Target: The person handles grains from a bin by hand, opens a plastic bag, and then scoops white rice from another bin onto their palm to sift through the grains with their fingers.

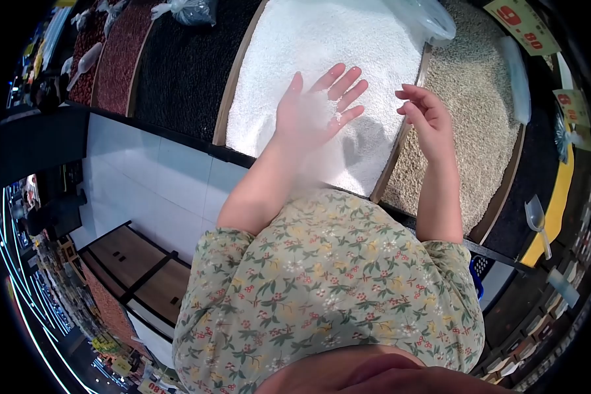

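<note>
My left hand [315, 111] is palm up over a bin of fine white grains, which look like rice [335, 39]. Its fingers are spread, and a few white grains cling to the palm and fingers; a hazy blur covers part of the palm and wrist. To the right, my right hand [428, 118] hovers above the wooden divider [400, 148] and the neighbouring bin of beige grains [469, 131]. Its fingers are loosely bent, with a gap between thumb and fingertips and nothing visible in them.
Bins of black grains [184, 65] and reddish beans [121, 52] lie to the left. A clear plastic scoop [433, 20] rests at the rice's far edge. Price signs [524, 26] stand at the upper right; another scoop [536, 217] lies far right. A wooden crate [138, 262] is at lower left.
</note>
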`<state>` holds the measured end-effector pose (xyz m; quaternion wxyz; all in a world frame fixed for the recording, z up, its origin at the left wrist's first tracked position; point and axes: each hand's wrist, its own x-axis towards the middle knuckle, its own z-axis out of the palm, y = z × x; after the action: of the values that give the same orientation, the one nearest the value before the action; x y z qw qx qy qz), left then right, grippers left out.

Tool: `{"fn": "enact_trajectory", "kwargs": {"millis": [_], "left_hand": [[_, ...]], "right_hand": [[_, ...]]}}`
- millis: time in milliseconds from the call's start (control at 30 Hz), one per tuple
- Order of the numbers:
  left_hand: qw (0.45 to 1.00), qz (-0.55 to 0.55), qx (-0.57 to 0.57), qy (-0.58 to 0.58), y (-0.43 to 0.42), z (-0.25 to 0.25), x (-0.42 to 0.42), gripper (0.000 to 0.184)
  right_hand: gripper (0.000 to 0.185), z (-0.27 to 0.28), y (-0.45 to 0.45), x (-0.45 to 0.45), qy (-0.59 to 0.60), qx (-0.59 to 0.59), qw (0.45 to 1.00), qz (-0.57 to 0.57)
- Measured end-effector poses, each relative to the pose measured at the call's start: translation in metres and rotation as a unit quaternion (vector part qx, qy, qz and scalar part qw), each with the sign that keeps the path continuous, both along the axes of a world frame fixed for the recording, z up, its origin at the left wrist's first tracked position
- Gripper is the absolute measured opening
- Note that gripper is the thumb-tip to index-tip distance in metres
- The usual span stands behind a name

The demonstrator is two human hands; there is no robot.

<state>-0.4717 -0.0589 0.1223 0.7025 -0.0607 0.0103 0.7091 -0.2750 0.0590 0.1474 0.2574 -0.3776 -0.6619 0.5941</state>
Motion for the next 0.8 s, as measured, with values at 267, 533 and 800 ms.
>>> {"fn": "enact_trajectory", "kwargs": {"millis": [267, 533, 800], "left_hand": [[0.997, 0.01, 0.028, -0.068, -0.006, -0.012, -0.004, 0.06], [0.993, 0.014, 0.059, -0.101, -0.006, -0.011, 0.004, 0.06], [0.995, 0.021, 0.066, -0.065, -0.008, -0.013, 0.007, 0.064]], "right_hand": [[0.02, 0.007, -0.027, -0.011, 0.003, 0.091, 0.996, -0.014], [0.009, 0.01, -0.068, -0.041, -0.025, 0.313, 0.942, 0.118], [0.01, -0.006, -0.07, -0.054, -0.052, 0.368, 0.921, 0.116]]}}
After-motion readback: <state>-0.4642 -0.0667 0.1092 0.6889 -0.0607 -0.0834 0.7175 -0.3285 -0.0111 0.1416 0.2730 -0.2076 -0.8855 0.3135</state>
